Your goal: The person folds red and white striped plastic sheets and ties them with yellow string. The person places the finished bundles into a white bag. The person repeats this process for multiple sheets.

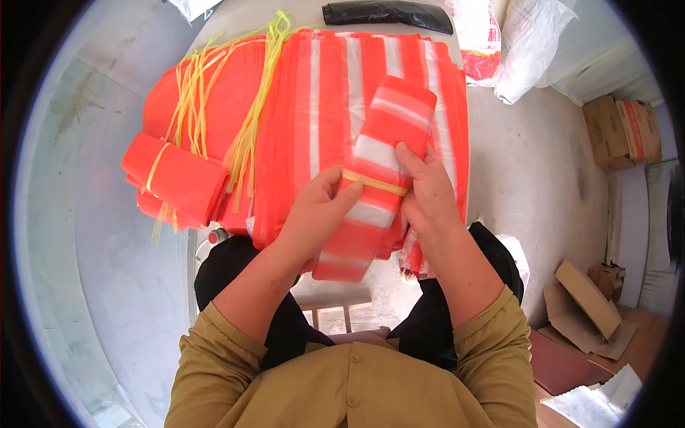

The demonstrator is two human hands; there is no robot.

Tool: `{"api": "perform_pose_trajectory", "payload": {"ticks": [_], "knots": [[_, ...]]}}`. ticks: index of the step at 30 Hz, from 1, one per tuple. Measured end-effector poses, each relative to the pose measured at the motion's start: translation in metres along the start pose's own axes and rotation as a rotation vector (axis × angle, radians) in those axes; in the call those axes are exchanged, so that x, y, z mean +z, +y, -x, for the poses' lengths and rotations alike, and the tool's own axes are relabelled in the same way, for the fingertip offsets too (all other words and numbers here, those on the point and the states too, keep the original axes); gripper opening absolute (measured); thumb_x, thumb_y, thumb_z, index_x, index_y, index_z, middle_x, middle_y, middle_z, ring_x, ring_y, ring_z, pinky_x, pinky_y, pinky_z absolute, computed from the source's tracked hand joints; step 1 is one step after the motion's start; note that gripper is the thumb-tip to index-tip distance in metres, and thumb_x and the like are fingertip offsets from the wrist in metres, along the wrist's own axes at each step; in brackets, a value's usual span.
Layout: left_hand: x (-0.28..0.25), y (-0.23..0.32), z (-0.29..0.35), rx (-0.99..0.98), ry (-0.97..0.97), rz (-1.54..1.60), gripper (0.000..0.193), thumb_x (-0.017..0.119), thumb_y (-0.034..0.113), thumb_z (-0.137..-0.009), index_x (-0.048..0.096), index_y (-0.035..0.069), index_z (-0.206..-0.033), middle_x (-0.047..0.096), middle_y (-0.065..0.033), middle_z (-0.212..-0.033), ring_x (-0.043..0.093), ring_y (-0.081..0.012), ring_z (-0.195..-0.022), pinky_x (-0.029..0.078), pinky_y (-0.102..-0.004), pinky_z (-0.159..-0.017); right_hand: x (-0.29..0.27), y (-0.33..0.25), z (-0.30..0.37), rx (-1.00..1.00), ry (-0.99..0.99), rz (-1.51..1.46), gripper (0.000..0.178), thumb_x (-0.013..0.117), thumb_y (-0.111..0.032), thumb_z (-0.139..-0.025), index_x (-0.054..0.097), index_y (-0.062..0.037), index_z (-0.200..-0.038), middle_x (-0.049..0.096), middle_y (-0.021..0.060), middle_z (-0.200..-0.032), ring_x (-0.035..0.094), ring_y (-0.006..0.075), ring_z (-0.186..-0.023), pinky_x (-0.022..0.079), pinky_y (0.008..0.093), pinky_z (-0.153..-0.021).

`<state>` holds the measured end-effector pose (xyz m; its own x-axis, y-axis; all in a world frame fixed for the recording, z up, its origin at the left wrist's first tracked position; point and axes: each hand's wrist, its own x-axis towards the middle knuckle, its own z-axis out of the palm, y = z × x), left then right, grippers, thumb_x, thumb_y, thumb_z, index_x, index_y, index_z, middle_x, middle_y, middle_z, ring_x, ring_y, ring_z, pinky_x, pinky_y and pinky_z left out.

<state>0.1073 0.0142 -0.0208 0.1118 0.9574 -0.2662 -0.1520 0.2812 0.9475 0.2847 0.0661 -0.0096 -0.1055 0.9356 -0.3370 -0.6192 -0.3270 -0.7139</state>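
A folded bundle of red-and-clear striped plastic bags is held at a slant in front of me. A flat yellow tie strip crosses its middle. My left hand is closed on the bundle's left edge, its thumb by the strip. My right hand grips the right edge, thumb lying on top; some of its fingers are hidden behind. Beneath lies a broad stack of red striped plastic bags. To the left rests another folded red bundle with a yellow strip round it.
Loose yellow strips lie across the stack's left part. At the far edge sits a black plastic roll. White sacks are at the far right. Cardboard boxes stand by the right wall, with an opened carton nearer.
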Motion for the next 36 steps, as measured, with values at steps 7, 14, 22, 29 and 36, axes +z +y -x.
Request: {"api": "perform_pose_trajectory", "payload": {"ticks": [7, 14, 22, 29, 36], "knots": [[-0.006, 0.007, -0.006, -0.159, 0.005, 0.372, 0.03, 0.058, 0.018, -0.112, 0.058, 0.001, -0.137, 0.071, -0.007, -0.121, 0.067, -0.0129, -0.111, 0.057, -0.0322, -0.095, -0.023, 0.002, 0.003, -0.014, -0.075, 0.633, 0.069, 0.072, -0.014, -0.104, 0.036, 0.0008, -0.161, 0.069, 0.0149, -0.135, 0.069, 0.0215, -0.122, 0.055, 0.0393, -0.107], [0.008, 0.01, -0.003, -0.03, 0.025, 0.287, 0.055, 0.063, 0.012, -0.109, 0.038, 0.0, -0.157, 0.069, -0.0133, -0.13, 0.068, -0.0159, -0.115, 0.057, -0.0332, -0.097, -0.018, -0.008, 0.006, -0.187, -0.089, 0.571, 0.077, 0.071, -0.008, -0.102, 0.029, -0.003, -0.166, 0.071, 0.0165, -0.129, 0.068, 0.0188, -0.119, 0.056, 0.0329, -0.099], [0.009, -0.006, -0.009, -0.117, 0.019, -0.008, 0.079, 0.067, 0.006, -0.101, 0.023, 0.0, -0.167, 0.07, -0.0188, -0.128, 0.071, -0.0218, -0.11, 0.059, -0.0366, -0.093, -0.022, -0.013, -0.005, -0.134, -0.077, 0.704, 0.085, 0.066, -0.006, -0.103, 0.016, -0.0097, -0.172, 0.066, 0.0159, -0.136, 0.065, 0.0168, -0.113, 0.054, 0.0306, -0.1], [0.011, 0.02, -0.007, -0.182, 0.013, 0.012, 0.089, 0.067, 0.004, -0.105, 0.01, 0.007, -0.173, 0.069, -0.0115, -0.108, 0.068, -0.0135, -0.095, 0.057, -0.0331, -0.087, -0.036, -0.013, 0.014, 0.013, -0.353, 0.843, 0.065, 0.068, -0.007, -0.102, 0.045, -0.0067, -0.163, 0.059, 0.0136, -0.151, 0.06, 0.0174, -0.129, 0.049, 0.0335, -0.111], [0.038, 0.026, 0.005, 0.112, 0.123, -0.506, 0.07, 0.064, 0.01, -0.106, 0.032, 0.01, -0.169, 0.069, -0.0094, -0.106, 0.065, -0.0135, -0.095, 0.054, -0.0312, -0.088, -0.064, -0.034, 0.01, -0.093, -0.207, 0.747, 0.065, 0.069, -0.001, -0.096, 0.053, -0.0033, -0.159, 0.06, 0.0123, -0.152, 0.063, 0.0193, -0.13, 0.053, 0.0334, -0.109]]}}
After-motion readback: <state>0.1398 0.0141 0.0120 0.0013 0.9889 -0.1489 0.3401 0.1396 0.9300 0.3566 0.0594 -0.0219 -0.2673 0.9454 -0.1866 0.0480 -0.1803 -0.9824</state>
